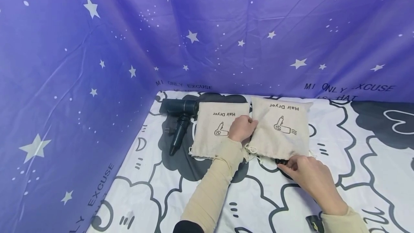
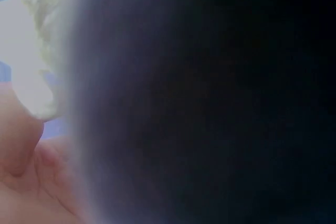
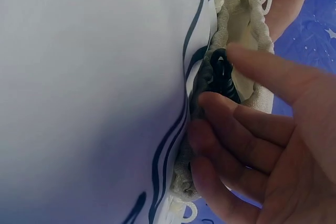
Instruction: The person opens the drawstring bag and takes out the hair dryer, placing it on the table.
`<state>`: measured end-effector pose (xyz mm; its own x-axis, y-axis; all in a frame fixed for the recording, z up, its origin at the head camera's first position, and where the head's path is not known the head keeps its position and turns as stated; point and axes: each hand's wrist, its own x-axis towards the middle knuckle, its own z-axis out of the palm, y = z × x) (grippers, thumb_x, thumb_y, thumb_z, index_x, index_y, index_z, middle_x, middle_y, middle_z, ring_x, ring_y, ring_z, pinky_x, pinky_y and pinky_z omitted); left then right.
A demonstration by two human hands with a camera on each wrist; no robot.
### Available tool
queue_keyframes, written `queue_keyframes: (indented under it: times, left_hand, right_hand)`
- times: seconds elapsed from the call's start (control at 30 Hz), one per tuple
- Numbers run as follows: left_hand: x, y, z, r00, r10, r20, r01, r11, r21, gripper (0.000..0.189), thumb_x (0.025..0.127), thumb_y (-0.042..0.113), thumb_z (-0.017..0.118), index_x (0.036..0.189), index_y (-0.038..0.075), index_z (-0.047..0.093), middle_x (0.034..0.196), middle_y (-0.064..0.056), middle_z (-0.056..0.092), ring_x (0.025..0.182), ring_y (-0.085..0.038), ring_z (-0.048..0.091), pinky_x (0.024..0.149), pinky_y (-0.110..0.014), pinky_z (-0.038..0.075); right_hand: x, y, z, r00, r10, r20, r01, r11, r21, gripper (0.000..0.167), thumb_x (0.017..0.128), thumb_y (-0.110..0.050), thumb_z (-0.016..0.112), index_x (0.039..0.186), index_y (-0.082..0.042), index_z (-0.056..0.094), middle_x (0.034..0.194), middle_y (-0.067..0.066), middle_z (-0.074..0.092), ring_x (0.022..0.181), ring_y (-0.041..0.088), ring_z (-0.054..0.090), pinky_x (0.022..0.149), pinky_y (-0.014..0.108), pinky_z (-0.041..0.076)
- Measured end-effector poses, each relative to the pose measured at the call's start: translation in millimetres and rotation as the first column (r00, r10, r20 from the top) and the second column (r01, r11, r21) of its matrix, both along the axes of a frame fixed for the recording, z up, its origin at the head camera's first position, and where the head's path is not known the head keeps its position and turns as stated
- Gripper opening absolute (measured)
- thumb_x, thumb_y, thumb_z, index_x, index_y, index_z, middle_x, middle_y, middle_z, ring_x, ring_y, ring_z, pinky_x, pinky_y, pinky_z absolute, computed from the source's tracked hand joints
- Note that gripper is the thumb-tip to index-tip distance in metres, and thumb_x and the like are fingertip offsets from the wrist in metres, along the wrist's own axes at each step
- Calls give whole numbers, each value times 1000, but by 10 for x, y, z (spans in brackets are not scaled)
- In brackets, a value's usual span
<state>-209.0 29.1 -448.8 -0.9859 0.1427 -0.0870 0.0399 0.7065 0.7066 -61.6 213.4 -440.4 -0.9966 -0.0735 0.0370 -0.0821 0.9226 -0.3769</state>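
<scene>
Two beige drawstring bags printed "Hair Dryer" lie side by side on the patterned cloth. Over the right edge of the left bag (image 1: pixel 207 118), my left hand (image 1: pixel 242 128) grips the near side of the right bag (image 1: pixel 278 141). At that bag's mouth is my right hand (image 1: pixel 307 173), its thumb and fingers curled about a black coiled cable (image 3: pixel 223 77). The right wrist view shows the cable in the bag's gathered opening (image 3: pixel 244 40). How deep it goes is hidden. A dark surface blocks most of the left wrist view.
A black hair dryer (image 1: pixel 179 108) lies left of the bags, its handle toward me. White drawstring loops (image 1: pixel 252 149) hang at the bag mouths. Purple star-printed curtains (image 1: pixel 226 46) rise behind and at the left. A white-and-black patterned cloth (image 1: pixel 339 128) covers the table.
</scene>
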Motion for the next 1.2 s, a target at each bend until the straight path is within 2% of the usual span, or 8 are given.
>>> queue_keyframes:
  times: [0.17, 0.4, 0.6, 0.77, 0.97, 1.2]
  left_hand:
    - [0, 24, -15, 1000, 24, 3, -24, 999, 24, 19, 94, 25, 63, 79, 15, 72, 69, 7, 62, 60, -9, 53, 58, -23, 42]
    - [72, 28, 29, 999, 32, 10, -33, 997, 63, 17, 93, 23, 62, 79, 15, 67, 72, 5, 61, 61, -10, 53, 58, -23, 41]
    - [116, 47, 71, 999, 23, -27, -20, 996, 89, 15, 92, 21, 63, 78, 15, 63, 71, 6, 59, 61, -9, 51, 58, -22, 40]
    - [147, 69, 74, 999, -4, -50, 11, 989, 147, 13, 92, 20, 65, 81, 13, 66, 69, 7, 58, 59, -6, 50, 58, -18, 40]
    - [186, 59, 78, 998, -19, -55, 28, 985, 172, 9, 88, 18, 68, 80, 13, 68, 68, 8, 61, 54, -3, 48, 53, -16, 39]
    - [210, 15, 76, 999, -40, -34, 46, 980, 196, 9, 87, 18, 68, 79, 13, 69, 69, 9, 61, 54, -3, 51, 54, -17, 40]
  right_hand:
    - [-12, 18, 33, 1000, 7, 13, -8, 1000, 9, 26, 82, -32, 79, 63, -21, 65, 58, -8, 57, 51, 12, 46, 47, 33, 36]
    - [4, 55, 62, 999, -4, 43, 3, 1000, 5, 23, 81, -33, 79, 68, -19, 67, 61, -7, 61, 53, 12, 49, 47, 34, 37]
    - [4, 60, 81, 997, -50, 51, 51, 999, -8, 37, 82, -47, 76, 68, -15, 64, 56, -5, 53, 50, 15, 46, 44, 34, 34]
    - [-1, 148, 117, 992, -92, 83, 91, 996, 17, 36, 85, -43, 74, 69, -13, 60, 58, 0, 49, 53, 18, 44, 45, 34, 31]
    - [-24, 279, 156, 988, -81, 135, 78, 997, 26, 32, 85, -42, 74, 70, -16, 60, 63, 0, 52, 56, 17, 45, 46, 33, 32]
    - [-48, 378, 161, 987, -69, 145, 65, 997, 34, 31, 84, -43, 74, 76, -15, 64, 71, 2, 62, 58, 18, 48, 47, 35, 36]
